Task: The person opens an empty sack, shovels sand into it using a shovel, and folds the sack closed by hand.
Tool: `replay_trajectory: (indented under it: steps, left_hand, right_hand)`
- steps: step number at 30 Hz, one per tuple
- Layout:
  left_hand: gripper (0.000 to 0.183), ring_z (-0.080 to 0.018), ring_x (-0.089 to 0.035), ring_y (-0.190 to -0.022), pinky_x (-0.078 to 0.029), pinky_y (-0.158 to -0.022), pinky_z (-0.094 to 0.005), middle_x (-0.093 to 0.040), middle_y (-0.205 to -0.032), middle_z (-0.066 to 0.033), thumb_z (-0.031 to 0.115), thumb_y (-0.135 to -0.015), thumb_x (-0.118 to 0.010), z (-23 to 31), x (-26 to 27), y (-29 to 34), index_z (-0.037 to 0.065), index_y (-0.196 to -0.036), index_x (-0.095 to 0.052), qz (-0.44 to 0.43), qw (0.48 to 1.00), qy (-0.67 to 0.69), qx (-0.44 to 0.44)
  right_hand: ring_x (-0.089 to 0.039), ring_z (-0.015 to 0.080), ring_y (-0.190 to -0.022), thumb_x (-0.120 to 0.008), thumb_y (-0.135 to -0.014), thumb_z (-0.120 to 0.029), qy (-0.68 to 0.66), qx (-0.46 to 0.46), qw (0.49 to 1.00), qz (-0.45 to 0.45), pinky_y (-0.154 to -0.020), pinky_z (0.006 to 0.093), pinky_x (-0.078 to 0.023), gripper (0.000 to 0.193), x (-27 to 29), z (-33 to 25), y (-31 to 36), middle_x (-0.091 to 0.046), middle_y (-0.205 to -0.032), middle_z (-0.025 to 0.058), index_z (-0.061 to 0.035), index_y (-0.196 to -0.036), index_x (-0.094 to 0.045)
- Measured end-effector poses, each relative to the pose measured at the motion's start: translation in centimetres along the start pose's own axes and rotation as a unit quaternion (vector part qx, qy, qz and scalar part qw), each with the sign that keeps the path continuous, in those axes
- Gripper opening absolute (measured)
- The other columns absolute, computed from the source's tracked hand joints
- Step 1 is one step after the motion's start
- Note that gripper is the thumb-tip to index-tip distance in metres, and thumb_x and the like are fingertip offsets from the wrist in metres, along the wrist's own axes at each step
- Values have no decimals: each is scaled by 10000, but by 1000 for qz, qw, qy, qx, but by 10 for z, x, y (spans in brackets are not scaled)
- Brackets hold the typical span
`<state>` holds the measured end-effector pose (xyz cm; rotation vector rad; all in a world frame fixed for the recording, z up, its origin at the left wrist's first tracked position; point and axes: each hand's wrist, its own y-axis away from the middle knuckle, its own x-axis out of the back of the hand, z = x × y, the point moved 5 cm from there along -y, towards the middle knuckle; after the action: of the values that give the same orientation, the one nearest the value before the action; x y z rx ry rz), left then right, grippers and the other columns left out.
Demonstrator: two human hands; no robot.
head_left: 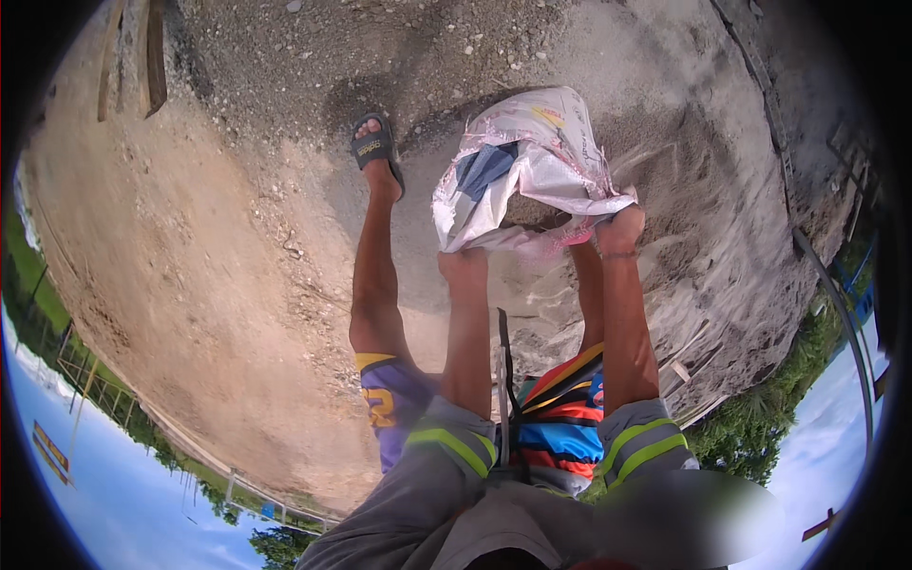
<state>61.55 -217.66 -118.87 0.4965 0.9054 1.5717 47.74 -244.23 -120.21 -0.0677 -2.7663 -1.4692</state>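
Note:
In front of me hangs or rests a white woven sack (567,142) with pink frayed threads along its mouth. A dark blue patch (486,169) shows on its left side. My left hand (463,266) is closed on the near left part of the sack's rim. At the right of the rim my right hand (622,228) grips the bunched edge. Between the two hands the mouth gapes toward me, its inside dark; what it contains I cannot make out. Whether the sack's bottom touches the ground is unclear.
My sandalled foot (376,142) stands left of the sack. Grey sand (703,247) is heaped on the right, with gravel (418,47) ahead. Wooden planks (152,57) lie at the far left. A dark hose or pipe (836,294) curves along the right edge.

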Motion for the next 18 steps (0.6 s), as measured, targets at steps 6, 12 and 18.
replay_trajectory:
  steps: [6, 12, 18]
  left_hand:
    - [157, -229, -558, -867, -460, -794, -320, -547, -968, -133, -9, -831, -412, 72, -70, 34, -31, -974, -472, 109, 981, 80, 139]
    - [174, -92, -402, -554, -297, -505, -233, -460, -569, -19, -95, -689, -380, 62, -193, 53, 5, -562, -446, -219, 965, -116, 89]
    - [173, -102, -385, -533, -267, -494, -235, -432, -555, -33, -94, -673, -386, 40, -219, 59, 12, -548, -442, -319, 900, -285, 83]
  right_hand:
    - [-505, 324, -1028, -386, -916, -222, -236, -63, 967, 78, -930, 498, -402, 329, 42, 5, 103, -519, -1109, 187, 23, -1108, -493]
    - [-490, 282, -1092, -395, -915, -210, -315, -125, 934, 112, -965, 455, -386, 351, 74, 81, 170, -508, -1206, 105, -39, -1214, -466]
    - [-482, 241, -1111, -437, -907, -186, -302, -157, 928, 148, -982, 430, -370, 326, 44, 143, 201, -515, -1184, 88, -49, -1201, -462]
